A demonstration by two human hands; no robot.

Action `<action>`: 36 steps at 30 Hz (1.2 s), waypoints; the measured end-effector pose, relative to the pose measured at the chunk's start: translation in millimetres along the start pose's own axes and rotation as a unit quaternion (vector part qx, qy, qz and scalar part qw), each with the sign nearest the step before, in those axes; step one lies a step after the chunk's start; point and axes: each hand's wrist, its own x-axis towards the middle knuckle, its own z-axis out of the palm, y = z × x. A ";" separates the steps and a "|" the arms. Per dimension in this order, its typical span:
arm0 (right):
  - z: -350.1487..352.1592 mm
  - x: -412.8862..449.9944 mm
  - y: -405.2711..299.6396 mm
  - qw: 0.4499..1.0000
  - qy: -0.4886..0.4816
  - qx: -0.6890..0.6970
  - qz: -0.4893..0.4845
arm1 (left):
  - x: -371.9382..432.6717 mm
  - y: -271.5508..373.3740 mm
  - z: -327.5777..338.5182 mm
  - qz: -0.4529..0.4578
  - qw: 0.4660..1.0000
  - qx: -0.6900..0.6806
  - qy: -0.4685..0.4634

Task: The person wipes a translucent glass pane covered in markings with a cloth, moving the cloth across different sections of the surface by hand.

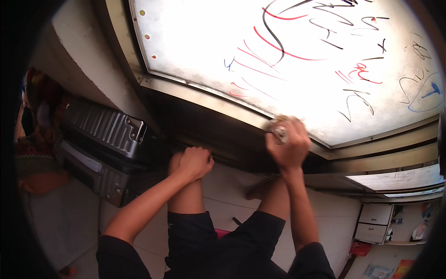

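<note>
My right hand (291,144) grips a crumpled, pale cloth (279,133) against the lower metal frame of a large, brightly lit frosted pane (209,42). Black, red and blue marker strokes cover much of the pane, and several small round stickers run down its left side. Loosely curled, my left hand (197,161) rests on my left knee; its palm side is hidden, so whether anything is in it does not show.
Two ribbed dark suitcases (101,129) are at the left, below a pale wall edge. The metal frame (202,96) runs across in front of me. White drawers (373,223) and a shelf (406,243) are at the lower right. Light tiles (226,181) cover the floor.
</note>
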 end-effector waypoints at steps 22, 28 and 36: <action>177.4 98.6 -209.5 0.938 -0.016 0.331 -0.097 | -24.8 -42.1 42.7 -0.050 0.997 -0.051 -0.018; 113.5 61.6 -122.0 0.958 -0.049 0.275 -0.060 | -1.5 55.5 -19.6 -0.096 0.994 0.005 -0.047; -42.5 -31.7 59.7 0.992 0.024 0.070 0.104 | -2.8 42.7 -8.3 0.004 0.989 0.126 -0.078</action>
